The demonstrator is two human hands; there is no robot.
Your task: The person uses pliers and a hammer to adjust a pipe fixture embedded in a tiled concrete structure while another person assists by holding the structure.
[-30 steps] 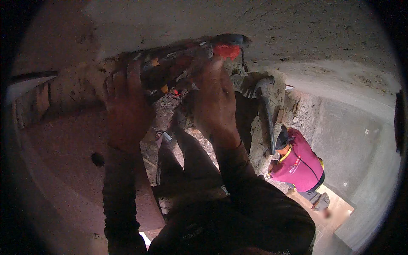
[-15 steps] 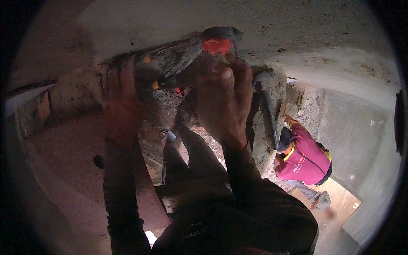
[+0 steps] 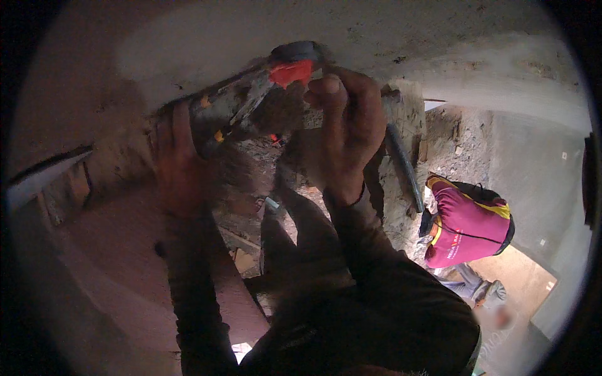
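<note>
My left hand (image 3: 179,166) is raised, its fingers stretched upward against the left end of a long, dirty grey piece (image 3: 241,103) along the concrete's edge. Orange and yellow bits show on that piece, whose kind I cannot make out. A bright red patch (image 3: 290,73) marks its right end, below a dark rounded part (image 3: 296,51). Just right of the red patch is my right hand (image 3: 351,128), thumb and fingers closed in a pinch. Whatever sits between those fingers is hidden or too small to name.
Rough concrete (image 3: 351,31) spans the top of the view. A dark pipe (image 3: 405,170) slants down right of my right hand. Beyond it, a co-worker in a magenta top (image 3: 471,219) bends over. A reddish-brown panel (image 3: 119,263) stands at left; rubble (image 3: 241,169) lies below.
My right hand has drawn back to the right, baring more of the red patch. My left hand stays at the left end. The co-worker appears farther right and the view has shifted.
</note>
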